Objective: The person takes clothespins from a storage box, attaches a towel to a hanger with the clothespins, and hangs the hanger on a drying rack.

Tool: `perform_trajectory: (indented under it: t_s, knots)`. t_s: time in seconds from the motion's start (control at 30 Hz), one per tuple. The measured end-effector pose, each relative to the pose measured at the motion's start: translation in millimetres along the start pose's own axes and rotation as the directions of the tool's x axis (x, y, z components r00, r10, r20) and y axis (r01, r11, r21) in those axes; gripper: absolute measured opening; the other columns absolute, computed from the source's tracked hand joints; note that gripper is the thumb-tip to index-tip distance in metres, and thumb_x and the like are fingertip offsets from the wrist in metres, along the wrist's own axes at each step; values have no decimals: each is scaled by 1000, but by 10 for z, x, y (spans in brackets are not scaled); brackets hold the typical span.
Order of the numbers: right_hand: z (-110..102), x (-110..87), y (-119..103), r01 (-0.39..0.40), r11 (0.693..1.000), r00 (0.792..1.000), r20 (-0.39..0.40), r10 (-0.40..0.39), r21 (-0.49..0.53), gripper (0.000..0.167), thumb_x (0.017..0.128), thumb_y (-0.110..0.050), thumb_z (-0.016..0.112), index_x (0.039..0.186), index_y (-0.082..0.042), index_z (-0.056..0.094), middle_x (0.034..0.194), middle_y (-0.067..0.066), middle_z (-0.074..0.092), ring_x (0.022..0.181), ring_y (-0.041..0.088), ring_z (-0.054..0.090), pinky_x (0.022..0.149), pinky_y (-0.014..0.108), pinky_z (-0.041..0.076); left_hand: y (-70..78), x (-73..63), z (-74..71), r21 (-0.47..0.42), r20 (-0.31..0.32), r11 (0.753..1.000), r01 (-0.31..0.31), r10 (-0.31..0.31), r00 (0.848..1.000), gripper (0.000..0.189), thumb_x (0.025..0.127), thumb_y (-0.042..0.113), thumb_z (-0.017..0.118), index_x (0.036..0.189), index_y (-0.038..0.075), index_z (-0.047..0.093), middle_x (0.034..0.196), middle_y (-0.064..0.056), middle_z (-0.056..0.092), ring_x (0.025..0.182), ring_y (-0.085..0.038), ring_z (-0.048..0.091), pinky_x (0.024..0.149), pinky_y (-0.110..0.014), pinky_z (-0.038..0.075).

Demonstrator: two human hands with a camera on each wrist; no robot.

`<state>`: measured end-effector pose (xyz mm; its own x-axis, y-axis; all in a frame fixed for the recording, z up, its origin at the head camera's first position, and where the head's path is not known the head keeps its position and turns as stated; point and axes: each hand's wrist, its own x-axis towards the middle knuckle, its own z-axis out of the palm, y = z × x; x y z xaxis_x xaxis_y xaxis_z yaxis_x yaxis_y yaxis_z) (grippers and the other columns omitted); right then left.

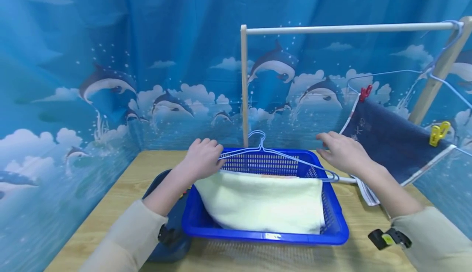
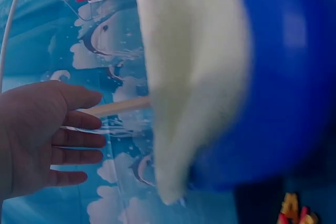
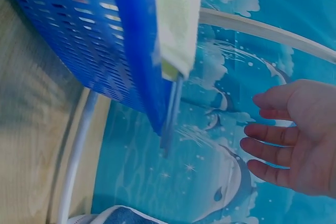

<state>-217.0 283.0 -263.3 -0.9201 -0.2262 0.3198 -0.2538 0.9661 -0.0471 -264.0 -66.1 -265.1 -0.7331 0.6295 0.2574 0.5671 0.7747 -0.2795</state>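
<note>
A pale yellow towel (image 1: 262, 202) lies folded in the blue plastic basket (image 1: 265, 237). At its top edge is a light blue wire hanger (image 1: 262, 149), hook upward. My left hand (image 1: 203, 159) is near the hanger's left end; the left wrist view shows its fingers (image 2: 79, 156) extended, with nothing in them. Over the basket's back right corner, my right hand (image 1: 343, 153) is held apart from the hanger. Its fingers (image 3: 270, 156) are slightly bent and hold nothing in the right wrist view. The towel hides part of the hanger's lower bar.
A rack with a white rod (image 1: 346, 29) stands behind the basket. At right, a dark blue towel (image 1: 391, 137) hangs from another hanger (image 1: 409, 71) by red (image 1: 365, 93) and yellow clothespins (image 1: 439, 133). A dark blue container (image 1: 173, 231) with several clothespins (image 2: 291, 211) sits left.
</note>
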Motion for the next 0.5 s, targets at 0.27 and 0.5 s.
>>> perform_trajectory:
  t_s: [0.27,0.5]
  knots:
    - [210,81,-44,27,1000,997,68,-27,1,34,87,-16,63,117,0,58,104,17,61,90,32,60,69,44,50,-84,-204,168,-27,-82,996,-85,83,993,24,87,27,64,72,11,52,66,1,41,58,-16,38,52,-28,32]
    - [337,169,-53,34,999,986,166,-26,-42,33,87,-17,64,116,-2,58,102,15,60,90,32,60,71,45,50,-227,-375,251,-140,44,987,-78,85,995,30,86,25,66,65,14,47,62,3,39,55,-13,37,50,-27,31]
